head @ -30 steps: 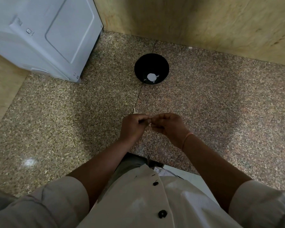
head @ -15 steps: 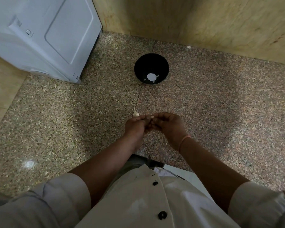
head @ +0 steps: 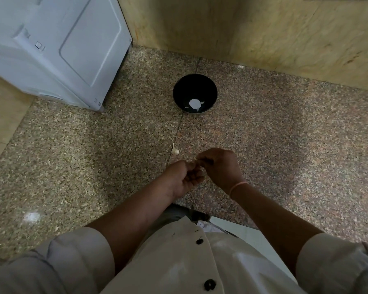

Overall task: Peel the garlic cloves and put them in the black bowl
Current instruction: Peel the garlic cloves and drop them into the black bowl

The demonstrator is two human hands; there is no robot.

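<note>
Between the curled fingertips of the left hand (head: 182,178) and right hand (head: 220,166), both pinching it, sits a small pale garlic clove (head: 196,160), mostly hidden. Just beyond, a loose tailed clove (head: 175,150) lies on the speckled granite floor (head: 94,158). Farther off, the round black bowl (head: 183,90) holds white pieces (head: 194,103).

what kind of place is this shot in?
Likely a home kitchen counter: a speckled granite worktop against a beige stone wall, a white appliance in the corner, a black bowl and a loose garlic clove on it.
</note>
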